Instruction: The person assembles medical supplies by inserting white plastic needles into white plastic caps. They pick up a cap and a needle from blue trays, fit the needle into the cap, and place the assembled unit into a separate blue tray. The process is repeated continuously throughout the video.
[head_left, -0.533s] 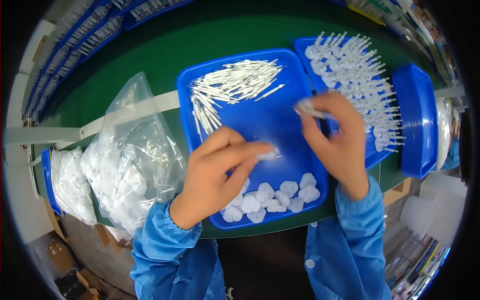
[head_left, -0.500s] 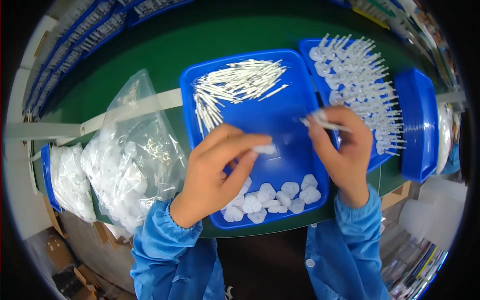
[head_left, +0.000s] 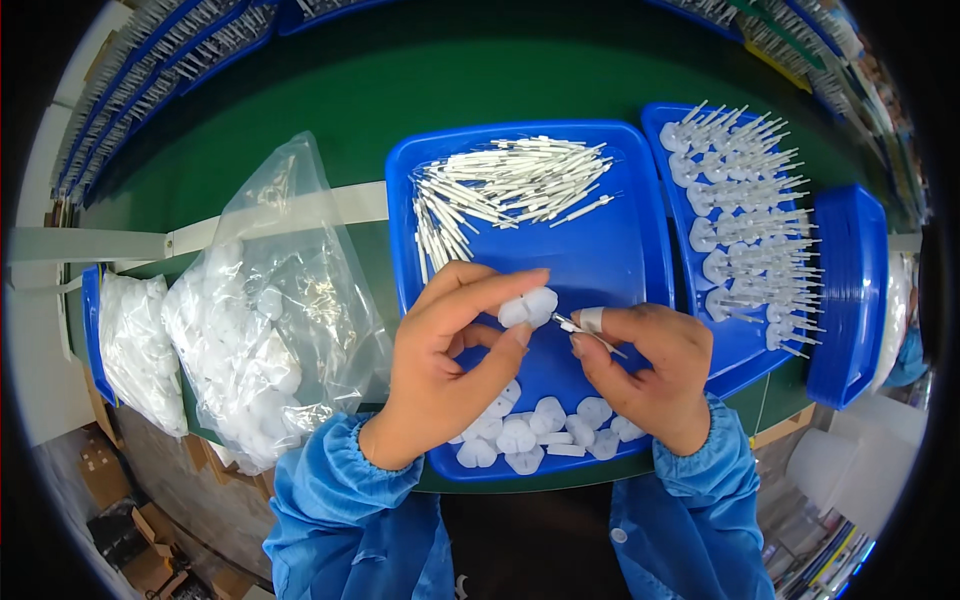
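My left hand [head_left: 418, 380] pinches a white, lobed plastic disc [head_left: 529, 307] between thumb and fingertips, its flat side tilted up. Close to its right, my right hand [head_left: 655, 380] grips a thin white stick [head_left: 600, 341] between thumb and forefinger. The stick's thin tip points at the disc's edge; I cannot tell whether they touch. A pale band wraps one right finger. Both hands are above a blue tray [head_left: 610, 250]. A heap of white sticks [head_left: 510, 178] lies along its far side, and several loose white discs [head_left: 516, 436] lie at its near edge.
At the right, another blue tray [head_left: 680, 240] holds rows of discs with sticks standing in them [head_left: 750, 215]. Beyond it is a stack of blue trays [head_left: 848, 300]. A clear bag of white discs [head_left: 240, 340] lies on the green table [head_left: 480, 75] at the left.
My right hand has come left and down with the stick, close to the disc. The disc in my left hand now shows more of its face. The whole view has shifted slightly.
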